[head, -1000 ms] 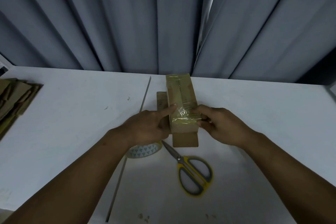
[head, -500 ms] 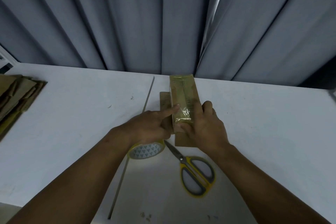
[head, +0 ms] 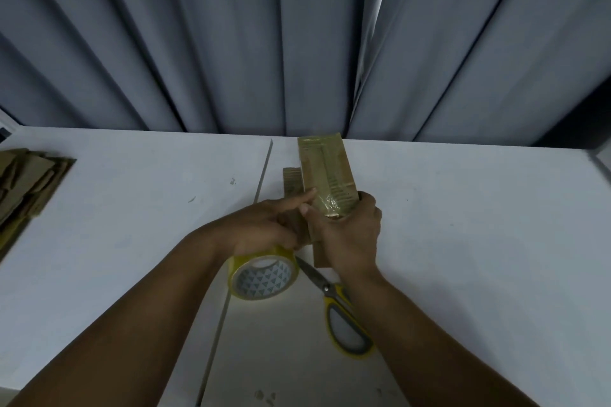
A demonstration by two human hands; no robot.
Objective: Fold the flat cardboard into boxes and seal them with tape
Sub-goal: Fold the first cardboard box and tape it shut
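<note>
White table (head: 463, 208); right hand (head: 350, 235) now round box (head: 325, 168) end, formerly beside

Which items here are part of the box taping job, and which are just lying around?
Job: cardboard box, gripped by right hand, left hand forefinger on it; tape roll; scissors, likely for cutting tape; flat cardboard stack.
Not job: grey curtain; white table only carries things.

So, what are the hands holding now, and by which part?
The right hand grips the taped box round its near end. The left hand lays a straight forefinger on the box's left edge.
</note>
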